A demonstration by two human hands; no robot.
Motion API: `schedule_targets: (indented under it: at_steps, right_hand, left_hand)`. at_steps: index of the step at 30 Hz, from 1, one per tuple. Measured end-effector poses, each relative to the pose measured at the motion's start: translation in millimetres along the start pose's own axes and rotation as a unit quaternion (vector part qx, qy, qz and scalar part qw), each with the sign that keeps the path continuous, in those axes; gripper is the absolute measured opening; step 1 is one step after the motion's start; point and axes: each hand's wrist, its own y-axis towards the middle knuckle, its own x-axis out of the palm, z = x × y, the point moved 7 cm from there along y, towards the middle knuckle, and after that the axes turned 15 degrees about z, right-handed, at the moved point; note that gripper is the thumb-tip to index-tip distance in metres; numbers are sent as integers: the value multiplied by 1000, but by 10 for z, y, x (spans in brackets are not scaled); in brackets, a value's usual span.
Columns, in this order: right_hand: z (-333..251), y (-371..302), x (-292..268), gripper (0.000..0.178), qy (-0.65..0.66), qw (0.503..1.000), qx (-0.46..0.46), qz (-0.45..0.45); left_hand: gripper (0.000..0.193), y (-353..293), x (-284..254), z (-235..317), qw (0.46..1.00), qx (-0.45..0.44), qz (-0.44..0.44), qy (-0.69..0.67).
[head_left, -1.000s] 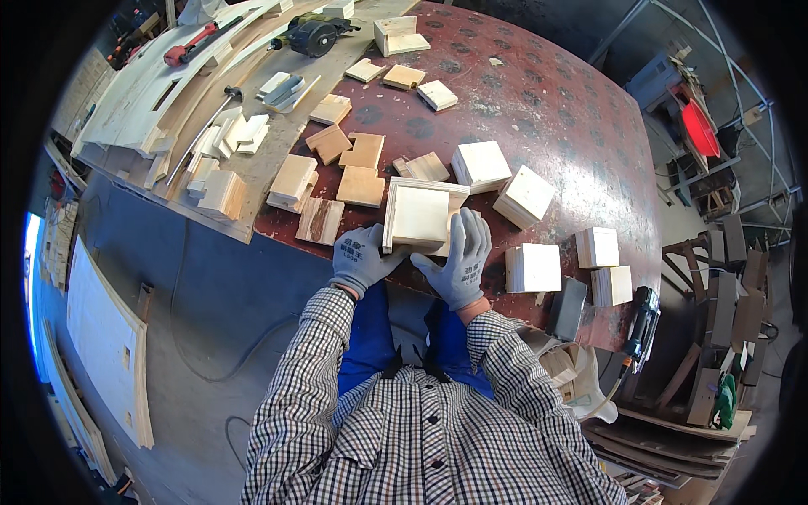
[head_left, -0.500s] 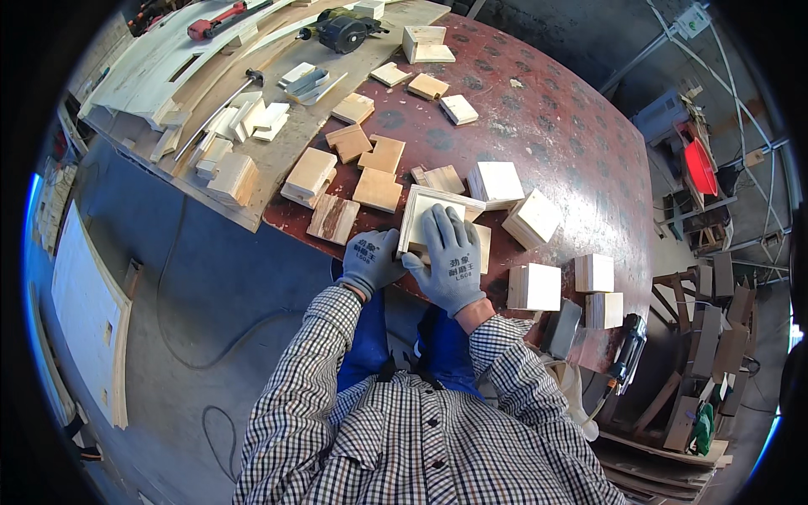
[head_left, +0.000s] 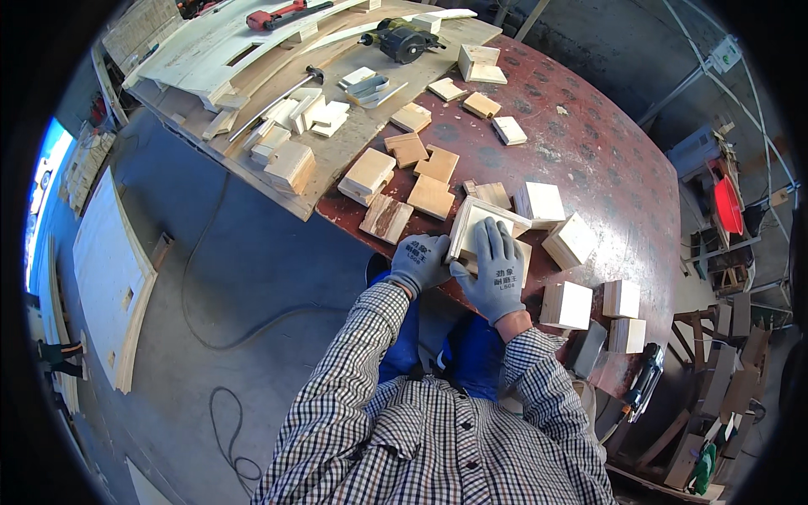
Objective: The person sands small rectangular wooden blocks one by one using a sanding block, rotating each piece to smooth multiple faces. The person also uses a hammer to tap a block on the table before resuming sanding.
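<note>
At the near edge of the dark red table, a small open-sided wooden box [head_left: 461,225] is between my hands. My left hand [head_left: 420,262], in a grey work glove, is closed round its near left corner, with its fingertips partly hidden. My gloved right hand [head_left: 495,273] lies on the box with its fingers stretched out flat over the inner face. Its thumb reaches the near edge. Part of another pale wooden piece shows beside the right hand. A striped wood block [head_left: 386,219] lies left of the box, and a pale block [head_left: 570,241] is on its right.
Several notched wood pieces [head_left: 430,197] lie beyond my left hand. More blocks [head_left: 566,305] stand at the right, near a dark-handled power tool [head_left: 648,374]. A hammer [head_left: 278,103], a black power tool [head_left: 404,42] and a red tool [head_left: 278,15] rest on the left board. A cable [head_left: 220,347] crosses the floor.
The whole view has turned, so the table and hands sit farther right in the picture. Both hands keep nearly the same place on the box.
</note>
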Motion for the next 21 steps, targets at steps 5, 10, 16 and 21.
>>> schedule_targets:
  at_steps: [5, 10, 16, 21]
  right_hand:
    - [-5, -6, 7, 93, -4, 1000, 2, -2]
    - [-8, -12, -6, 92, -14, 1000, -5, 3]
    - [-28, 2, -6, 91, -8, 1000, 0, 9]
    - [-41, 8, -31, 92, -8, 1000, 4, 10]
  left_hand:
    - [36, -2, 2, -2, 1000, 5, -2, -18]
    - [38, -3, 26, 4, 1000, 6, -12, -23]
    - [36, 1, -21, 16, 1000, 0, -6, -12]
    - [37, 5, -13, 39, 1000, -7, -9, -9]
